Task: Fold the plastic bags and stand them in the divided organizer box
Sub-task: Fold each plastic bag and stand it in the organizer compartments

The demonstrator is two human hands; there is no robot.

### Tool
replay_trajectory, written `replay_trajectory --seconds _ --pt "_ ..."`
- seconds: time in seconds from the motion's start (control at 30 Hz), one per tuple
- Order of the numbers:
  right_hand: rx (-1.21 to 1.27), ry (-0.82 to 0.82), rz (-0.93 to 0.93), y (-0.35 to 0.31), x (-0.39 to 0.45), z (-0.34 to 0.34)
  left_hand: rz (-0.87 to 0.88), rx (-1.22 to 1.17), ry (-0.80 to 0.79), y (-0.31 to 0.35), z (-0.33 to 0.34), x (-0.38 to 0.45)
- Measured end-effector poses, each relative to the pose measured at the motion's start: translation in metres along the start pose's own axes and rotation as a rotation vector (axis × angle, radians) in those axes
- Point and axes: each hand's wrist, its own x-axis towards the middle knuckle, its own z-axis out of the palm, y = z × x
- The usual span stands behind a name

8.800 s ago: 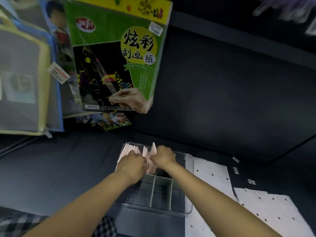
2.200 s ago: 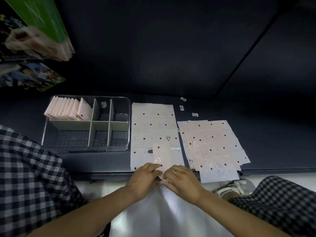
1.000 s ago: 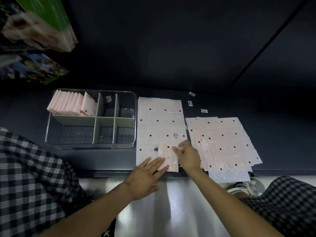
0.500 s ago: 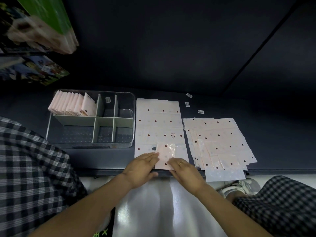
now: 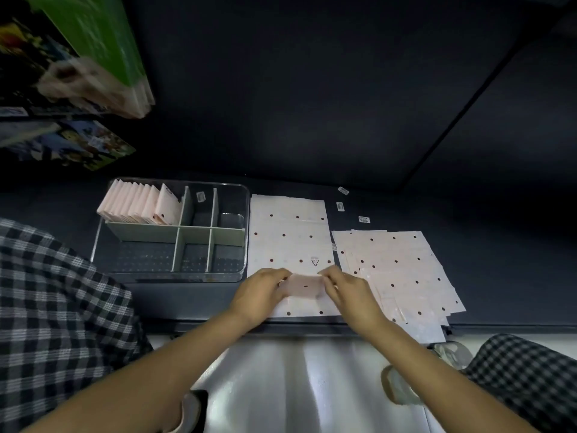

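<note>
— Both hands have it: our left hand (image 5: 260,292) pinches one short end of the folded pink bag (image 5: 302,286), our right hand (image 5: 348,290) pinches the other, just above the flat dotted sheet (image 5: 288,234) lying beyond our fingers.

— Which way does the bag run?

— Its long axis goes straight across, hand to hand, with the broad face tilted up toward us.

— What could spoil it from here?

— We judge the film is slick and springy, so if either pinch loosens on the way over, the folds may pop open. The organizer box (image 5: 246,220) sits off beyond our left hand, and the row of standing folded bags (image 5: 137,203) fills its far-left compartment tightly; pushing ours in at a slant could tip the neighbours.

— And the loose pile (image 5: 402,267)?

— Just outside our right hand. A careless wrist could drag those sheets off the edge.
</note>
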Motion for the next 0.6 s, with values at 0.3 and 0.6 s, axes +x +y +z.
replay_trajectory --seconds 0.3,0.6 --pt "0.555 -0.098 0.183 -0.069 0.064 -0.057 0.019 -0.012 0.102 -0.011 -0.119 0.007" --pt "0.493 -0.113 0.172 -0.161 0.135 -0.031 -0.116 0.228 0.136 -0.079 -0.210 -0.002"
